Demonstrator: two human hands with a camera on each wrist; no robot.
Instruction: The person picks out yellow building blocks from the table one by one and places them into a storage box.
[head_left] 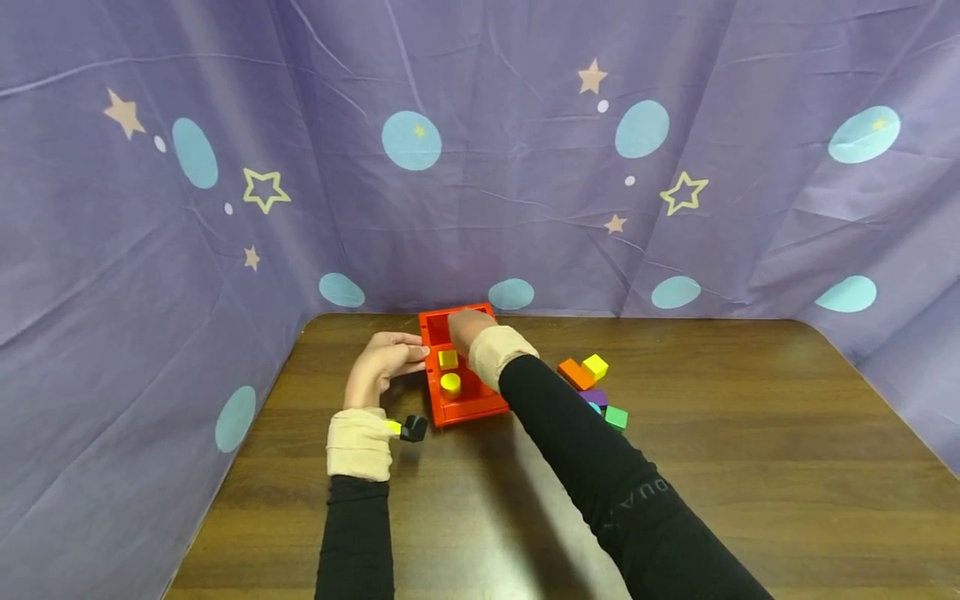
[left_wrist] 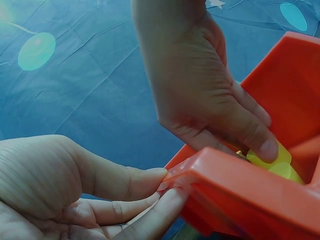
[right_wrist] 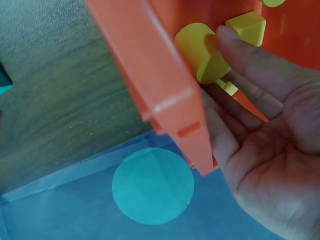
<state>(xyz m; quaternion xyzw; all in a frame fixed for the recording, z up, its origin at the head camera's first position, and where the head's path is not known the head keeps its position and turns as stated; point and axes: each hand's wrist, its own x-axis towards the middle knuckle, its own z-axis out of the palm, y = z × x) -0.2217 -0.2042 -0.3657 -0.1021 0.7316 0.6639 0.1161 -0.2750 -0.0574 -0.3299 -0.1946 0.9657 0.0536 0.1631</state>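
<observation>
A shallow red box (head_left: 472,408) with upright walls sits at the back of the table. My left hand (head_left: 381,367) pinches its left rim between thumb and fingers, as the left wrist view shows closely. Reaching into the far end, my right hand (head_left: 467,329) holds a yellow cylinder (right_wrist: 195,45) beside the box wall, thumb on one side and fingers behind. The head view hides this cylinder behind the hand. A yellow block (head_left: 447,359) and another yellow cylinder (head_left: 451,384) stand nearer inside the box.
Right of the box lies a loose group of blocks: an orange block (head_left: 576,374), a yellow cube (head_left: 596,367), a purple block (head_left: 595,397) and a green block (head_left: 616,417), with a blue piece partly hidden by the right sleeve. A purple patterned curtain (head_left: 480,233) hangs behind the table (head_left: 712,467).
</observation>
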